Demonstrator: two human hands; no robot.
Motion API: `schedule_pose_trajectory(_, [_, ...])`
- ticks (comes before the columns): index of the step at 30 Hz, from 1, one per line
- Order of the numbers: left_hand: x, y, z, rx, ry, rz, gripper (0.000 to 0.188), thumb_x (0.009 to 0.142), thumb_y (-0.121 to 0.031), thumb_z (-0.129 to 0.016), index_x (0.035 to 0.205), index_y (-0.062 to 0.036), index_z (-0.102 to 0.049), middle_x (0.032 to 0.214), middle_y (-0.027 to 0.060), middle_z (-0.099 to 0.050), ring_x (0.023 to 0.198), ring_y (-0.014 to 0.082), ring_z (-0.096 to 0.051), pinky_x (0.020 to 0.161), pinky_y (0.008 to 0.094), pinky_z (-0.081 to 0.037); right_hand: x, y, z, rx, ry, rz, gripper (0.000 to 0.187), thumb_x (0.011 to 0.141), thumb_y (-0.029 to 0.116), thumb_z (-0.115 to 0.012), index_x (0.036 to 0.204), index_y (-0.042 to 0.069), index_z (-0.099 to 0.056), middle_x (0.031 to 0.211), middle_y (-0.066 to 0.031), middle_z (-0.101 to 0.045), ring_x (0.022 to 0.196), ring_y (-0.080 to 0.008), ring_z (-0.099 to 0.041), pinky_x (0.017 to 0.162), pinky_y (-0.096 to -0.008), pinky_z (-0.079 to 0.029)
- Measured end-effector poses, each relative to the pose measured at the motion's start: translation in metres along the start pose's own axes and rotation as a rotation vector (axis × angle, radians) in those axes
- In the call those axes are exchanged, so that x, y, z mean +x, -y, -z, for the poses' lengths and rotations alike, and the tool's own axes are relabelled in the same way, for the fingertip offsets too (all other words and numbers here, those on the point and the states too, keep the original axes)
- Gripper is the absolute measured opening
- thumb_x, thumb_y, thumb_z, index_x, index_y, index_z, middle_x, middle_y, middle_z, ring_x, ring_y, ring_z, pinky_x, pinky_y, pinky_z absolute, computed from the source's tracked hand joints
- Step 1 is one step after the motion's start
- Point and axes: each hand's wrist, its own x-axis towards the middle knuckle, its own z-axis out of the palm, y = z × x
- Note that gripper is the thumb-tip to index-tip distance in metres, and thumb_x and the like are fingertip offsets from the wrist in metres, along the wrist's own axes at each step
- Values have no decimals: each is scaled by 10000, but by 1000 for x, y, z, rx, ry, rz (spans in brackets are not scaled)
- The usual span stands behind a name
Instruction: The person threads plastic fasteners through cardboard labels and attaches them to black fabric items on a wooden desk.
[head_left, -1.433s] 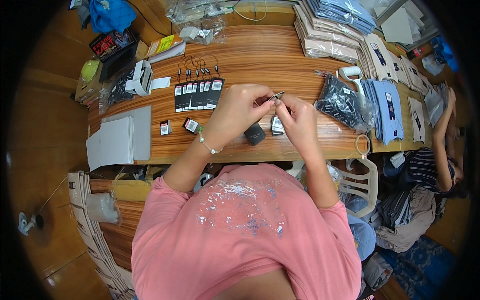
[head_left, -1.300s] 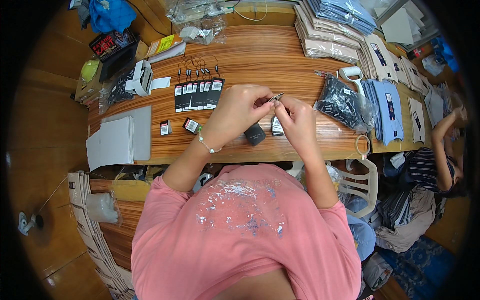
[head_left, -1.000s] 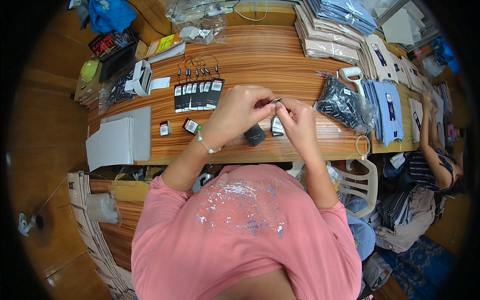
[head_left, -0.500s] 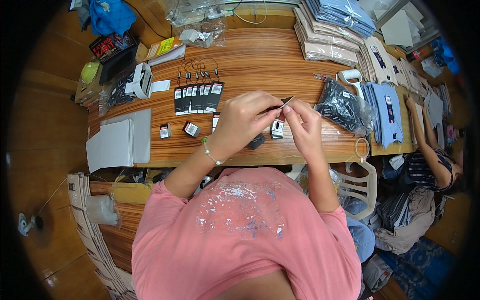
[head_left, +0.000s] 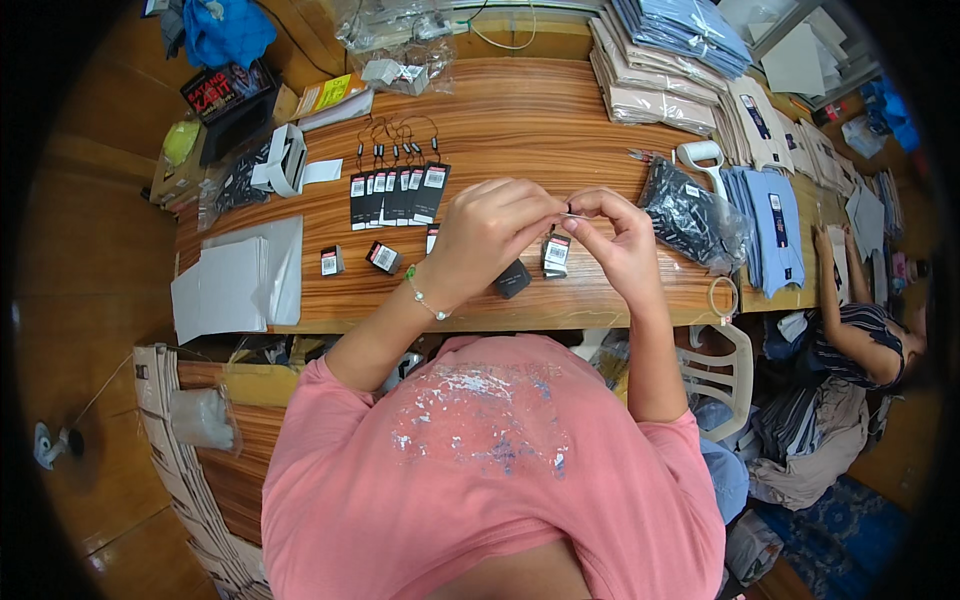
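Note:
My left hand (head_left: 488,238) and my right hand (head_left: 622,245) meet above the wooden table, fingers pinched. Between their fingertips is a small dark hang tag (head_left: 574,215), seen nearly edge-on as a thin pale line; its face is hidden. Just below the hands stand a small stack of tags with a white label (head_left: 556,257) and a black stack (head_left: 513,279). Two more labelled stacks, one at the left (head_left: 331,261) and one tilted (head_left: 383,257), sit nearby. Beyond my left hand lies an overlapping row of black hang tags (head_left: 397,197), their black string loops (head_left: 400,145) stretched away from me.
On the right are a plastic bag of black strings (head_left: 690,215), a white tagging tool (head_left: 703,158), a tape roll (head_left: 723,294) and folded blue shirts (head_left: 776,225). Packed shirts (head_left: 660,75) stand behind. White sheets (head_left: 222,288) lie left. Another person (head_left: 860,335) works at far right.
My right hand has shifted slightly to the right and its fingers have curled more. The tag between my hands has turned from a visible dark face to nearly edge-on.

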Motion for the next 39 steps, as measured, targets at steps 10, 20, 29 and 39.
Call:
schedule_pose_trajectory(10, [4, 4, -2, 136, 36, -225, 140, 710, -75, -630, 850, -75, -626, 814, 35, -618, 729, 189, -578, 676, 297, -408, 1, -9, -6, 768, -154, -263, 98, 852, 139, -545, 803, 57, -565, 867, -38, -584, 815, -113, -531, 738, -238, -398])
schedule_pose_trajectory(20, [-14, 11, -9, -591, 107, 331, 217, 775, -79, -619, 988, -39, -607, 953, 61, -626, 835, 163, -591, 825, 312, -419, 32, 22, 17, 923, -172, 23, 155, 921, 211, -434, 881, 63, -453, 663, -80, -520, 616, -168, -517, 627, -295, -450])
schedule_pose_trajectory(29, [-71, 103, 29, -135, 222, 694, 540, 751, -257, -649, 1207, -43, -456, 1121, 118, -510, 1024, 223, -492, 882, 327, -388, 21, 48, -1, 854, -96, 38, 94, 881, 95, -501, 896, 3, -512, 640, -28, -468, 563, -89, -411, 528, -232, -351])
schedule_pose_trajectory(39, [-139, 147, 1, 327, 483, 638, 589, 565, -261, -774, 1092, -83, -580, 1101, 87, -523, 1086, 271, -427, 869, 403, -389, 19, 41, -9, 680, -71, -76, 124, 832, 15, -535, 947, -28, -525, 706, -98, -590, 634, -142, -560, 622, -249, -459])
